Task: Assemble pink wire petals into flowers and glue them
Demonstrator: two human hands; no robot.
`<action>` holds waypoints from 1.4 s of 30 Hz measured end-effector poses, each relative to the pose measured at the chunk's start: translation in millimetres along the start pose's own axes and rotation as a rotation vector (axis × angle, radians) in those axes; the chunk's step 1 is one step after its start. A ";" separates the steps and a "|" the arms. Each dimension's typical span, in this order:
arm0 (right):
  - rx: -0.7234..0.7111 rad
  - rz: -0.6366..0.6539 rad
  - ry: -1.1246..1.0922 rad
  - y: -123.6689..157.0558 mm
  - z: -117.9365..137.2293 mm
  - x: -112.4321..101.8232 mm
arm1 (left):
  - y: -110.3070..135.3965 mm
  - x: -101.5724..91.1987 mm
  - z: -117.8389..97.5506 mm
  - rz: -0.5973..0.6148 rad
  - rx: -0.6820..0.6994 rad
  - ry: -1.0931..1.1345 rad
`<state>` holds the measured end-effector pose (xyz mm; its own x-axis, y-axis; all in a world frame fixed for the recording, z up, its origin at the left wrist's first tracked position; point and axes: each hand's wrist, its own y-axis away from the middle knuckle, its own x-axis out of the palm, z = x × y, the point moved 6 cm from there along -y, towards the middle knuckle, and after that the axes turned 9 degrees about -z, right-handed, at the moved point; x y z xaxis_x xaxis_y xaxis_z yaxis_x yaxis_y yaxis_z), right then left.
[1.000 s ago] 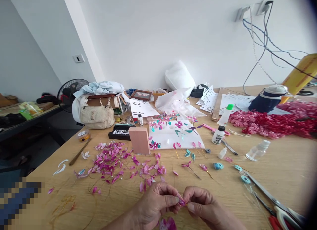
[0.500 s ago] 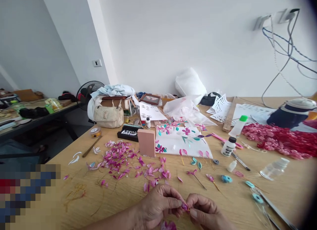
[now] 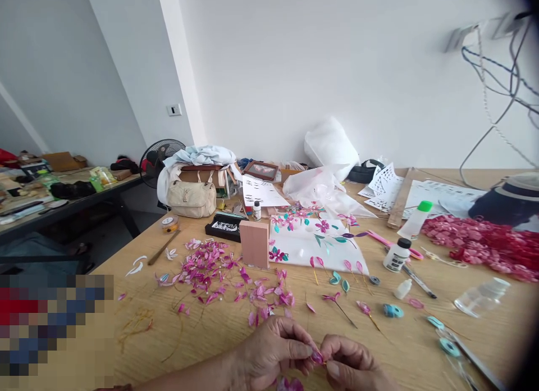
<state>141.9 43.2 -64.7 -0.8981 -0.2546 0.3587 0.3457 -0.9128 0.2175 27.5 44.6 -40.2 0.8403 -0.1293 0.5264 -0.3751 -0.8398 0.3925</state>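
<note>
Low in the view, my left hand (image 3: 275,349) pinches a small purple-pink petal (image 3: 317,357) between thumb and fingertips. From the other side, my right hand (image 3: 356,364) closes thumb and forefinger at the petal's end, where a thin yellowish wire or thread shows; the fingers hide its detail. Another purple petal piece (image 3: 290,385) shows partly beneath my left hand at the bottom edge. Beyond my hands lie a three-petalled pink sprig (image 3: 332,297) on a dark stem and a pink bud (image 3: 364,308) on a golden stem.
A heap of pink petals (image 3: 206,267) spreads to the left, beside an upright wooden block (image 3: 255,245). White paper (image 3: 303,256) bears flower sprigs. To the right are a black-capped bottle (image 3: 396,256), a green-capped bottle (image 3: 415,222), teal thread spools (image 3: 392,310) and long tweezers (image 3: 480,360).
The whole scene has shifted slightly right in view as the head turned a little left. Both hands keep nearly the same pinch on the petal.
</note>
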 end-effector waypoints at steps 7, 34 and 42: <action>0.007 -0.088 -0.050 11.0 20.7 12.9 | 2.4 2.4 -4.1 0.001 0.023 -0.033; 0.053 -0.156 -0.163 -9.1 29.0 15.5 | -11.1 -3.8 -36.1 -0.042 0.053 -0.078; 0.053 -0.151 -0.155 -7.0 27.9 15.1 | -9.7 -2.3 -35.9 -0.012 0.094 -0.121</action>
<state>133.5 54.7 -35.5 -0.8897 -0.0604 0.4525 0.2276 -0.9179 0.3250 15.1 71.9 -18.1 0.8877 -0.1774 0.4249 -0.3314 -0.8867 0.3223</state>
